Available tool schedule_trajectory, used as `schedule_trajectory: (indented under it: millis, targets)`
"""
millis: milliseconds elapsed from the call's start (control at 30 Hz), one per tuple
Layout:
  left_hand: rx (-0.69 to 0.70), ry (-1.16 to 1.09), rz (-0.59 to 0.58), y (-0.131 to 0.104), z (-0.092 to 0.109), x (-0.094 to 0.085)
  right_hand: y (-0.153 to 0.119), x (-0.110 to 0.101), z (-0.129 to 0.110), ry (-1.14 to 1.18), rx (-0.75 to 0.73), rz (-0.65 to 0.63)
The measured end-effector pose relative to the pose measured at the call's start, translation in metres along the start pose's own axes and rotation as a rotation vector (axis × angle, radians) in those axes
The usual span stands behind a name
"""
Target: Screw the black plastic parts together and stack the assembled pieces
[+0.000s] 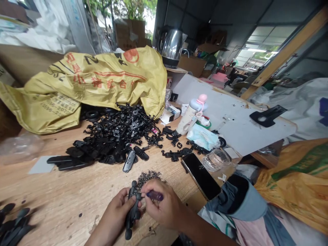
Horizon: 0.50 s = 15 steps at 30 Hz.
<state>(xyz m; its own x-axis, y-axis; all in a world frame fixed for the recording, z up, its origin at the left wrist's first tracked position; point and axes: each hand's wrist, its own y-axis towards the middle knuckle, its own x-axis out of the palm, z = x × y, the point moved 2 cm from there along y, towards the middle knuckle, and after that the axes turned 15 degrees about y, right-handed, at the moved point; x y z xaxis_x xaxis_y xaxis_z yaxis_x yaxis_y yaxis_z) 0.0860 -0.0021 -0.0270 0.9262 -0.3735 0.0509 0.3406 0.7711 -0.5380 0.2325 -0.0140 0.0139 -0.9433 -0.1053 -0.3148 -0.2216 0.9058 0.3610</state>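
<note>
My left hand (120,208) is closed around a long black plastic bracket (133,212) with rounded knobs at its ends and along its side. My right hand (164,205) grips a screwdriver (155,195) by its dark purple handle. The fingertips of that hand meet at the bracket's upper part; whether they also pinch a screw is too small to tell. Just beyond both hands lies a heap of tiny dark screws (148,177). A grey oval plate (128,161) and a black one (141,153) rest farther out on the wooden table (64,194).
A large pile of black plastic parts (123,130) spreads before a yellow sack (110,78). To the right are a phone (201,176), a bottle with a pink top (191,114), a tissue pack (203,136) and a clear round container (216,160). More black parts (17,222) sit at lower left.
</note>
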Motion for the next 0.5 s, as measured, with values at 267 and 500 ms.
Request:
schedule_trajectory:
  millis: [267,500]
  targets:
    - [0.057,0.028,-0.052,0.003,-0.004,-0.003,0.007,0.003,-0.004,-0.127,-0.066,-0.306]
    - [0.032,-0.001,-0.081,0.001,-0.003,-0.005,0.026,-0.012,-0.008,0.072,0.11,-0.177]
